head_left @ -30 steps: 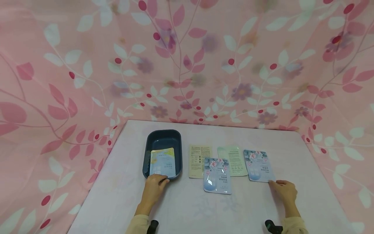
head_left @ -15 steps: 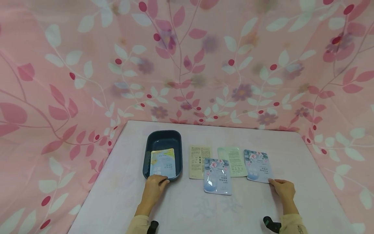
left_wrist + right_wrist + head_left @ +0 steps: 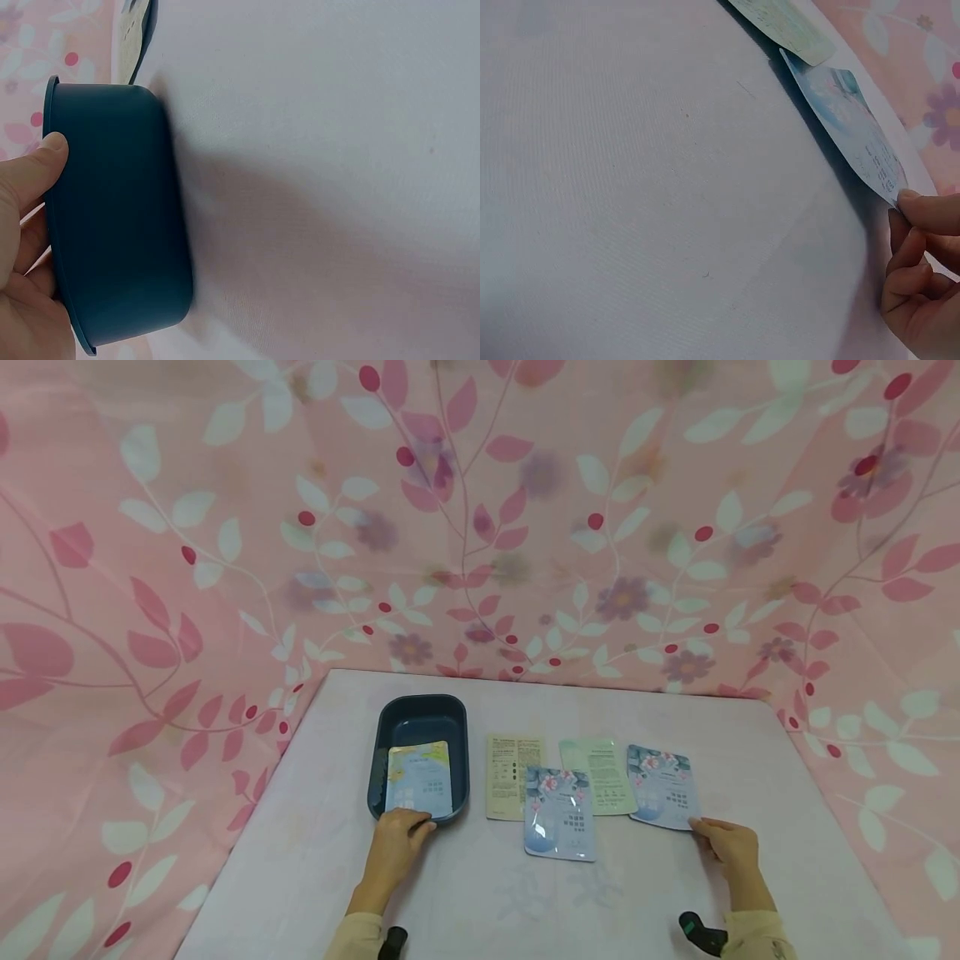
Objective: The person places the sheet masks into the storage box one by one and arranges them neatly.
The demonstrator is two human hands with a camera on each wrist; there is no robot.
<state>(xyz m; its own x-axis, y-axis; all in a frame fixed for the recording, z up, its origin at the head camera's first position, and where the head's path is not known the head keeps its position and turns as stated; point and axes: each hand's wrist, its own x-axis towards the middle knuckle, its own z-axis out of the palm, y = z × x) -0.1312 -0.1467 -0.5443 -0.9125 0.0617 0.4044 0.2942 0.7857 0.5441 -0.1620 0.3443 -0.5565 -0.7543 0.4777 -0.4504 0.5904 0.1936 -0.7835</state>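
My left hand (image 3: 399, 843) grips the near rim of a dark blue rectangular tub (image 3: 422, 727) on the left of the table. In the left wrist view the thumb lies over the outside of the tub's wall (image 3: 120, 217). A yellow-and-blue packet (image 3: 418, 777) lies inside the tub. At the right, my right hand (image 3: 731, 847) pinches the lower right corner of a blue floral sheet mask packet (image 3: 663, 789) between thumb and finger. In the right wrist view that packet (image 3: 847, 127) is tilted, its held corner lifted off the table.
Between the hands lie a cream printed packet (image 3: 510, 777), a pale green printed packet (image 3: 607, 777) and a second blue floral packet (image 3: 558, 827) overlapping both. The white tabletop (image 3: 450, 902) meets a pink floral cloth (image 3: 480, 568) at the back and sides.
My right hand has moved slightly left, and the floral packet it pinches has turned a little, its lower edge swinging left towards the green packet. The left hand and tub stay put.
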